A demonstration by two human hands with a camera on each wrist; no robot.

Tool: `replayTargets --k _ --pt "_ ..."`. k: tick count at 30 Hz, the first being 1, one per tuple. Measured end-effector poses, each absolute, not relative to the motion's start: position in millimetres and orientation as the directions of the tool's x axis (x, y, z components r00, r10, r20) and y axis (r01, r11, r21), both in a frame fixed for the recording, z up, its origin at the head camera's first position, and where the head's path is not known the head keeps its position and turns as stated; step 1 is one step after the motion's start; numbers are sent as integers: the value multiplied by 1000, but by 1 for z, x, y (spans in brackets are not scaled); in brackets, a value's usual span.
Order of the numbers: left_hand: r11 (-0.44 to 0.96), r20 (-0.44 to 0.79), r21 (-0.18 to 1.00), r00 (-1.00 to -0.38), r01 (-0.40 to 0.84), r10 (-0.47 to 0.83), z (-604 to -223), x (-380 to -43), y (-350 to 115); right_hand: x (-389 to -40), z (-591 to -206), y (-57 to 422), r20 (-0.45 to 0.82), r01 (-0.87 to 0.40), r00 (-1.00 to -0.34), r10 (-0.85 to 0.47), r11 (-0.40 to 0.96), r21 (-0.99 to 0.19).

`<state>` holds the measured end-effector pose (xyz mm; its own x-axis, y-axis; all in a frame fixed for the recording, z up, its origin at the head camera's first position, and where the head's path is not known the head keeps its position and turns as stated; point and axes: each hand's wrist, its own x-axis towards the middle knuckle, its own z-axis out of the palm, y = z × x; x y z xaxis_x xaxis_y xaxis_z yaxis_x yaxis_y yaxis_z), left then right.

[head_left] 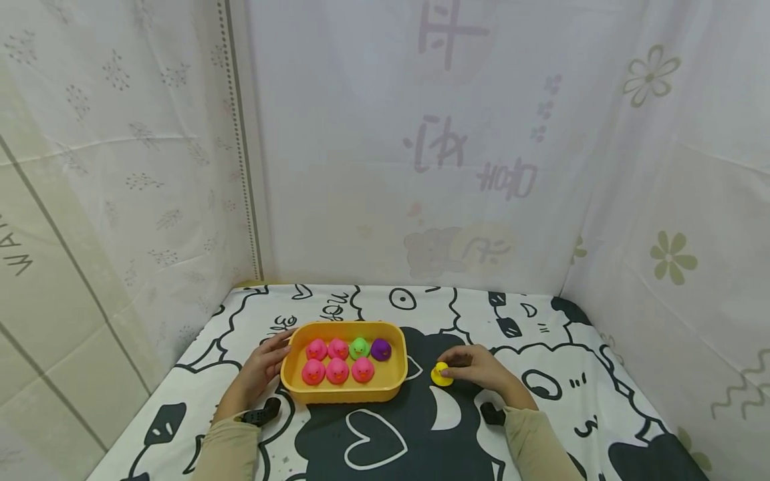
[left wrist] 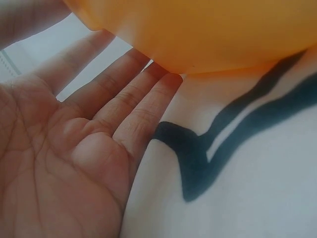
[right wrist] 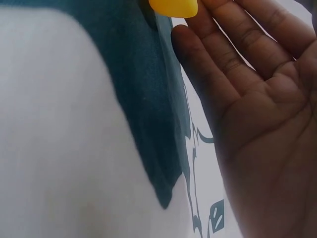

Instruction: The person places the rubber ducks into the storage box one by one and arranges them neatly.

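Note:
A yellow plastic tray sits on the patterned cloth, with toy ducks standing inside in two rows. Several are pink, such as the pink duck; the back row also has a green duck and a purple duck. My left hand rests against the tray's left end, its fairly straight fingers touching the outer wall. To the right of the tray, my right hand pinches a small yellow duck between thumb and fingertips. Only the duck's lower part shows in the right wrist view.
A black-and-white cartoon cloth covers the table. Pale printed curtains hang at the back and on both sides. A dark wrist device is on the left wrist, another device on the right.

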<state>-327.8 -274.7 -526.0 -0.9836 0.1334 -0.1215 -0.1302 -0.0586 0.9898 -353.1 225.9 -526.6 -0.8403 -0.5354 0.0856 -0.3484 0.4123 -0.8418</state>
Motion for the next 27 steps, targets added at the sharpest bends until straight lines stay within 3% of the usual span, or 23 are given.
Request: replayTargets --k 27 --pt "-81 -70 993 -984 -84 165 -531 -329 -276 -366 -501 208 152 -401 -814 -561 353 -845"
